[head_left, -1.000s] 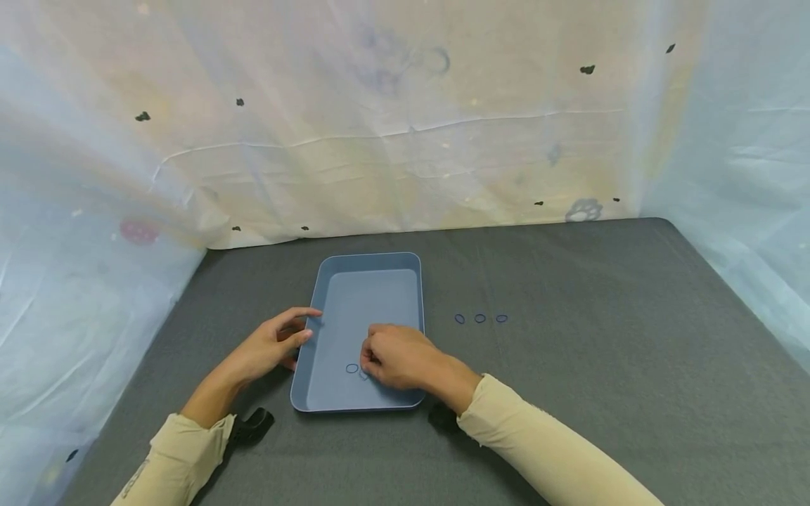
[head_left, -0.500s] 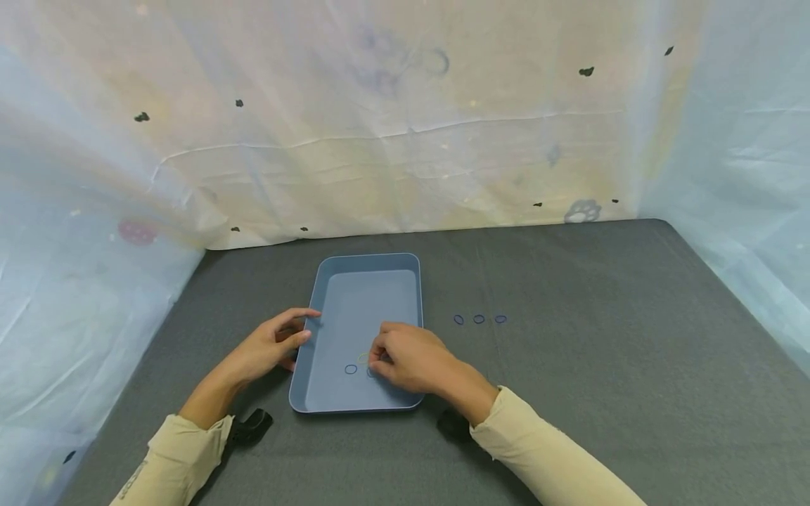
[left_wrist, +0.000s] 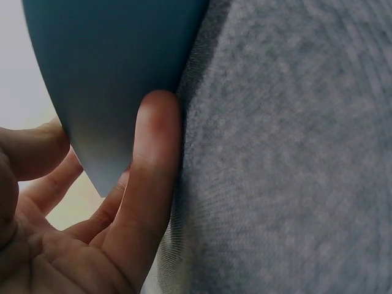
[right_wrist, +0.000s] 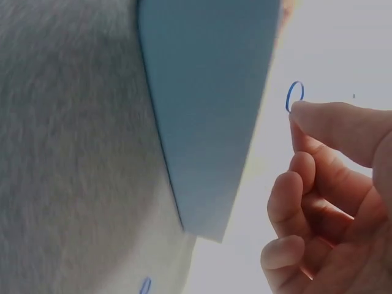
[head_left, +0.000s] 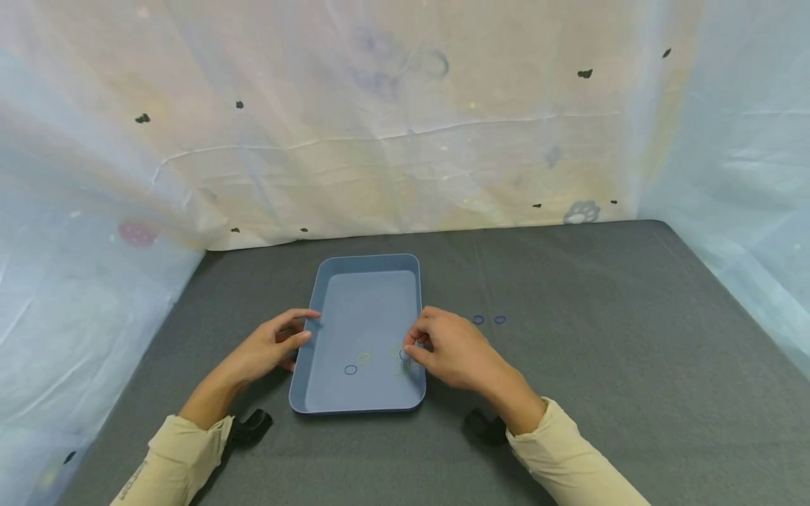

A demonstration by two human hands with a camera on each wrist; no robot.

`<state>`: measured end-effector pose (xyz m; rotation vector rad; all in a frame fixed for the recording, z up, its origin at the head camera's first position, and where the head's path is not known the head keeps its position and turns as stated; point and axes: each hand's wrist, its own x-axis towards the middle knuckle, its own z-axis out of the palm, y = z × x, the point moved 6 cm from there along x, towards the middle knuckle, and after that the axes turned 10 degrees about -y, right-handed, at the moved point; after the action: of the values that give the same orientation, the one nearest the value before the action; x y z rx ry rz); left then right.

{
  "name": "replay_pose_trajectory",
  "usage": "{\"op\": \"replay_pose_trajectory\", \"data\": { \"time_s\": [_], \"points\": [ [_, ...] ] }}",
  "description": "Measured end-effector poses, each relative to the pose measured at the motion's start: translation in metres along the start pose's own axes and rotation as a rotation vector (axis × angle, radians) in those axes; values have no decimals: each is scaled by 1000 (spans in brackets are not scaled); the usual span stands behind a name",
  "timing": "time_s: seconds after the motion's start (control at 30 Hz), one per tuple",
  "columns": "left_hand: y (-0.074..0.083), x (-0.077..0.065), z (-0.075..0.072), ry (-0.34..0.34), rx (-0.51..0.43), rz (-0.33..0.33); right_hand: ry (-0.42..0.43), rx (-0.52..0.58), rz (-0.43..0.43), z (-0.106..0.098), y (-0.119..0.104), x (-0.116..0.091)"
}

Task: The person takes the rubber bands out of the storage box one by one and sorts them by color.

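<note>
Just now, the right hand (head_left: 452, 348) has been brought from over the floor of the tray (head_left: 370, 302) to its right wall, and a blue ring (right_wrist: 288, 98) is pinched between thumb and forefinger, the other fingers being curled toward the palm. In the head view the pinched ring is seen over the near half of the tray, just inside that right wall. By this shift more of the tray's floor has been uncovered: a second blue ring (head_left: 351, 374) and a yellow ring (head_left: 363, 362) are shown lying in the tray's near half, and some pale rings (head_left: 395, 369) are seen close by the right wall, too faint and overlapped to be counted.

Meanwhile, the left hand (head_left: 268, 348) is kept where it was, with the tray's left wall gripped between thumb and fingers, and the tray has hardly been moved. To the right of the tray, two outer rings (head_left: 474, 320) are seen on the grey cloth (head_left: 620, 316); a third, nearest the tray in the earlier views, appears to be covered by the right hand. For the work in hand, one blue ring is judged to have been singled out from the mixed rings in the tray.
</note>
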<state>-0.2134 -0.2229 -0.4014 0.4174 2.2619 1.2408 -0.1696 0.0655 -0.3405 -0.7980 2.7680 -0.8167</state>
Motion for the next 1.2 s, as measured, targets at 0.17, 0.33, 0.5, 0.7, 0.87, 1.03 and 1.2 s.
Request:
{"op": "replay_pose_trajectory", "data": {
  "time_s": [0.17, 0.33, 0.5, 0.7, 0.87, 1.03, 1.2],
  "points": [
    [0, -1, 0, -3, -7, 4, 26, 7, 17, -9, 8, -5],
    [-3, -2, 1, -3, -19, 3, 29, -19, 28, -16, 16, -5],
    [-5, -3, -2, 8, -23, 0, 37, -44, 43, -26, 28, -6],
    [-4, -2, 0, -11, -33, 3, 61, -24, 106, -38, 43, -13],
    [-4, 2, 6, -28, -20, 7, 62, -21, 129, -42, 54, -20],
    [-1, 4, 7, -8, 11, 16, 67, -31, 134, -46, 57, -22],
    [3, 3, 6, 27, 87, 29, 66, -39, 142, -51, 58, -22]
  ]
}}
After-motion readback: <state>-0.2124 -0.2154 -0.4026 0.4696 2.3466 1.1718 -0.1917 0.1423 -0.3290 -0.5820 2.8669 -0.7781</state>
